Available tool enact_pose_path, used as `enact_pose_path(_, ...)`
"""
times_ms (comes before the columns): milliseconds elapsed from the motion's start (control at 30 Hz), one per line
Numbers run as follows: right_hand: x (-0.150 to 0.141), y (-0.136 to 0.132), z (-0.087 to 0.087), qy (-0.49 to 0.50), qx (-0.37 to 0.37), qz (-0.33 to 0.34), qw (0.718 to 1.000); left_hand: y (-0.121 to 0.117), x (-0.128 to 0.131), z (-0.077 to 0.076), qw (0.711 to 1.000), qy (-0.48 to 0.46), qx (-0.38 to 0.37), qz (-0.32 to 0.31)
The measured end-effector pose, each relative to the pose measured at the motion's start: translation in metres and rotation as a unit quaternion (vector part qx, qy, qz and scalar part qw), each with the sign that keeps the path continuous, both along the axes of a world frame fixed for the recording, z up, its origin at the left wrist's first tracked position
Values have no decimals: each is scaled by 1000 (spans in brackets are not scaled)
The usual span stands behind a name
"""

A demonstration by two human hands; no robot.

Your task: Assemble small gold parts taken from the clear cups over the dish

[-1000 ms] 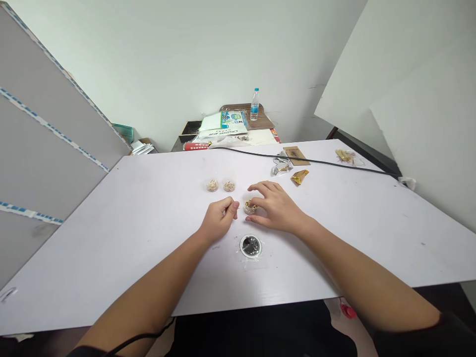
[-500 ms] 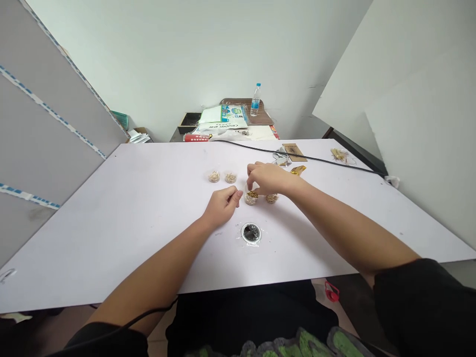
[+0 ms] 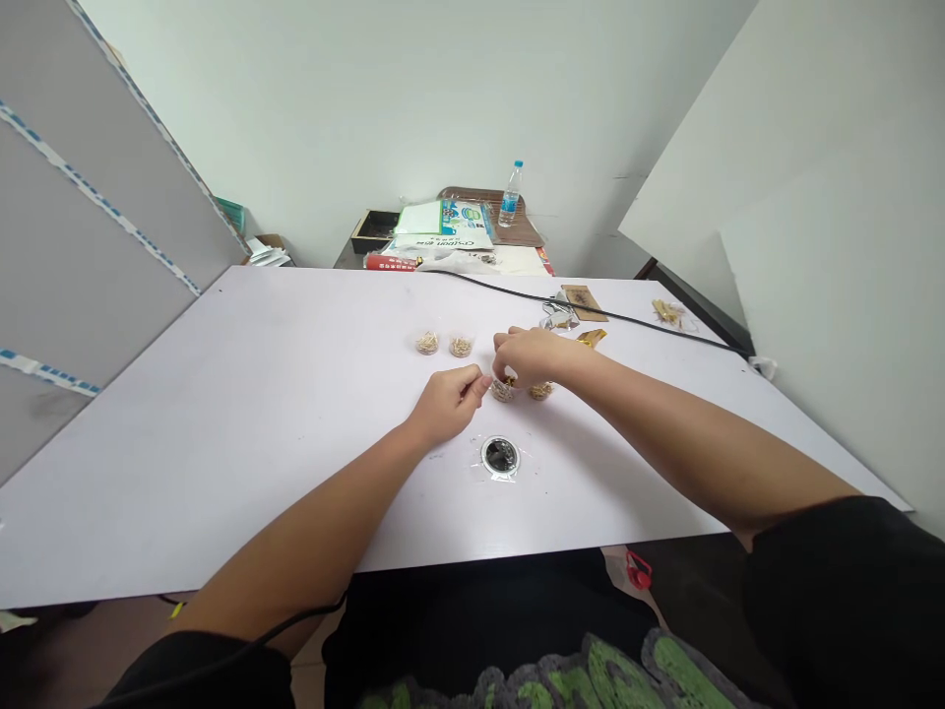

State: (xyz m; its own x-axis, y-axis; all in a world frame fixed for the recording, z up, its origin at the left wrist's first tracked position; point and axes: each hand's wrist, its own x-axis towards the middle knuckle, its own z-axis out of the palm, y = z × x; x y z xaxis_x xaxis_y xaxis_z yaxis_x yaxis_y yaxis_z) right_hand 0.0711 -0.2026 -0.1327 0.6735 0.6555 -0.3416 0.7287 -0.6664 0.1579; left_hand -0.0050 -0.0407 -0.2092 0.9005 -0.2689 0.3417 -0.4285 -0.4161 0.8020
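My left hand [image 3: 449,402] rests on the white table [image 3: 243,414] with its fingers pinched together, the tips right beside a small clear cup of gold pieces [image 3: 504,389]. What the pinch holds is too small to make out. My right hand [image 3: 533,354] hovers over that cup with its fingertips closed at the rim, on something tiny. A second small cup [image 3: 540,391] sits just right of it, partly under my right hand. Two more cups of pale gold bits [image 3: 426,343] [image 3: 461,345] stand behind. A round metal disc in clear wrap [image 3: 500,456] lies nearer to me.
A black cable [image 3: 627,317] crosses the back of the table. Gold and silver foil bits [image 3: 559,317], a brown card [image 3: 583,300] and gold pieces [image 3: 668,312] lie at the back right. Behind stands a side table with papers and a water bottle [image 3: 510,196]. Grey panels stand at the left.
My right hand lifted from around the cup and closed its fingertips over its rim, uncovering a second cup. My left hand stayed pinched and edged toward the cup. The view shifted back.
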Motion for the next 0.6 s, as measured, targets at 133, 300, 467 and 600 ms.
enact_pose_path(133, 1, -2, -1, 13, -8, -10, 1000, 0, 0, 0, 1000, 0, -2, -5)
enact_pose_path(300, 6, -6, -8, 41, -4, 9, 999, -1, -2, 1, 1000, 13, -2, -10)
enact_pose_path(467, 8, -10, -14, 27, 36, 8, 999, -1, -1, 1, 1000, 9, -2, -16)
enact_pose_path(600, 2, -9, -8, 30, 32, 20, 999, 0, 0, -1, 1000, 5, -1, -18)
